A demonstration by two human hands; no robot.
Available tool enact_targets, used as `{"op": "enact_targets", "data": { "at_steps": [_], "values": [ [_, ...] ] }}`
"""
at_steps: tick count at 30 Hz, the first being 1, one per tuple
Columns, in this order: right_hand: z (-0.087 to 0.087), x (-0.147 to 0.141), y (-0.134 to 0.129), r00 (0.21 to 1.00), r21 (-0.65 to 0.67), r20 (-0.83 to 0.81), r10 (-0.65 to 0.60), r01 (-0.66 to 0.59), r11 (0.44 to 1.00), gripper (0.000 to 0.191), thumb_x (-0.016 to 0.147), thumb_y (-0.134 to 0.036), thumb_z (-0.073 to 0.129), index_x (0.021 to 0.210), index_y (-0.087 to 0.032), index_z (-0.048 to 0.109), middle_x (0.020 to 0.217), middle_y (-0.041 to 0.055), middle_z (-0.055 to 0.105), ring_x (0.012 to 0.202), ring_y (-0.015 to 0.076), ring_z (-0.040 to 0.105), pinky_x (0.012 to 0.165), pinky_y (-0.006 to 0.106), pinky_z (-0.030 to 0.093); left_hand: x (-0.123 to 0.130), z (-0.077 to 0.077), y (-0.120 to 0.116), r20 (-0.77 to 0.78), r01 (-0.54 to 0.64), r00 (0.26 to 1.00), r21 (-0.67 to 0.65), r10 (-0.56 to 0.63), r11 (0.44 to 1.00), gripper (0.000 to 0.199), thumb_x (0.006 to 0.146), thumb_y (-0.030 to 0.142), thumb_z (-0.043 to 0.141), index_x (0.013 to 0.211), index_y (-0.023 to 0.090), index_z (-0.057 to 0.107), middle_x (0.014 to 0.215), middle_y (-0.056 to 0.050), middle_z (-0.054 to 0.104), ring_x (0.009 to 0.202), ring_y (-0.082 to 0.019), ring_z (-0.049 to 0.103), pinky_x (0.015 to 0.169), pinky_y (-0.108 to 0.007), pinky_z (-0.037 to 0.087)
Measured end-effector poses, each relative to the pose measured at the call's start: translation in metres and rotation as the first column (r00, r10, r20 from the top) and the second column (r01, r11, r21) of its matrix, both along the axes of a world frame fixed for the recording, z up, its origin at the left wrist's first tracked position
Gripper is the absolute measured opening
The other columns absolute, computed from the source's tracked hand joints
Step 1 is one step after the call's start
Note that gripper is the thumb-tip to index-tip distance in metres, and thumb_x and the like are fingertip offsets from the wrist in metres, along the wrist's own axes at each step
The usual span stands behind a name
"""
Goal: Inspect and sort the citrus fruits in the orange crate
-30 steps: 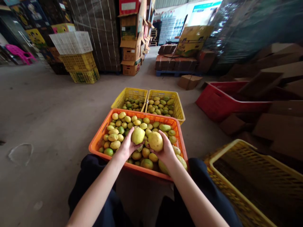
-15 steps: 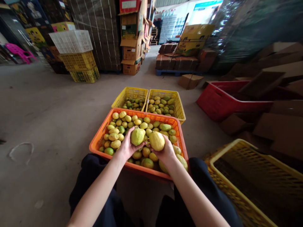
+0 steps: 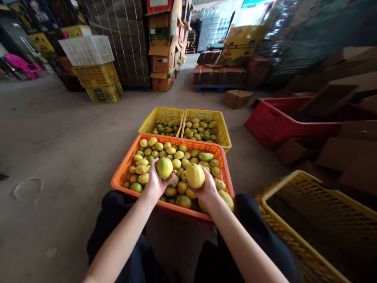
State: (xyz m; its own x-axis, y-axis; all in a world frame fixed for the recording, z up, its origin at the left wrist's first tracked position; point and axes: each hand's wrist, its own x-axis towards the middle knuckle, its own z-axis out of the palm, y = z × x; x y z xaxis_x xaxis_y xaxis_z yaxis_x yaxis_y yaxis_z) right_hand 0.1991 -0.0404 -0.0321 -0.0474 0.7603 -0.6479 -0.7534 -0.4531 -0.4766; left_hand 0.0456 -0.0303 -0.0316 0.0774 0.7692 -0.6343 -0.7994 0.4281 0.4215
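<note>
Roundish green fruit (image 3: 164, 168) with yellow tinge, clasped in left grip (image 3: 155, 183), plump paler yellow fruit (image 3: 194, 176), clasped in right grip (image 3: 208, 186), slotted plastic crate (image 3: 125, 167) below

And it's a warehouse we're standing in, folks, a produce store by the looks of it! Bare grey floor (image 3: 59, 129) running wide between the stacks. Printed cartons (image 3: 161, 63) tower in the middle, a blue pallet (image 3: 218, 88) bears its load beyond, and shiny film (image 3: 278, 35) gleams over on the right! Plastic crates (image 3: 96, 74) piled up at left, loose cardboard (image 3: 353, 153) heaped around a red bin (image 3: 266, 125), and here, an orange crate (image 3: 125, 162) full of yellow-green fruit (image 3: 142, 169)!
</note>
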Motion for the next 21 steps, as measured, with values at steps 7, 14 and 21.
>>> {"op": "enact_targets", "data": {
  "at_steps": [7,14,21],
  "values": [
    [0.006,-0.005,-0.001,0.998,-0.07,0.048,-0.039,0.042,0.997,0.026,0.093,-0.041,0.05,0.097,-0.019,0.063,0.062,0.0032,0.066,0.053,0.0196,0.063,0.044,0.028,0.054,-0.002,-0.003,0.005,0.106,-0.039,0.994,-0.008,0.04,0.999,0.039,0.099,0.037,0.043,0.122,0.012,0.062,0.08,-0.011,0.071,0.064,-0.02,0.07,0.053,-0.028,0.061],
    [-0.006,-0.004,0.005,0.998,-0.07,0.042,-0.052,0.055,0.996,0.015,0.093,-0.034,0.05,0.092,-0.023,0.059,0.062,0.0007,0.066,0.051,0.0183,0.063,0.04,0.027,0.053,-0.001,-0.002,0.004,-0.007,0.032,0.999,-0.029,-0.032,0.999,0.037,0.093,0.046,0.056,0.112,0.015,0.064,0.072,-0.005,0.066,0.057,-0.017,0.068,0.041,-0.02,0.051],
    [-0.017,-0.003,0.006,0.997,-0.046,0.043,-0.057,0.059,0.997,0.015,0.089,-0.038,0.063,0.093,-0.024,0.058,0.066,-0.0013,0.067,0.056,0.0181,0.066,0.047,0.028,0.056,-0.005,-0.013,0.009,0.15,0.108,0.984,-0.091,-0.093,0.99,0.038,0.099,0.027,0.038,0.127,0.016,0.061,0.085,-0.01,0.072,0.068,-0.019,0.072,0.056,-0.028,0.059]
  ]
}}
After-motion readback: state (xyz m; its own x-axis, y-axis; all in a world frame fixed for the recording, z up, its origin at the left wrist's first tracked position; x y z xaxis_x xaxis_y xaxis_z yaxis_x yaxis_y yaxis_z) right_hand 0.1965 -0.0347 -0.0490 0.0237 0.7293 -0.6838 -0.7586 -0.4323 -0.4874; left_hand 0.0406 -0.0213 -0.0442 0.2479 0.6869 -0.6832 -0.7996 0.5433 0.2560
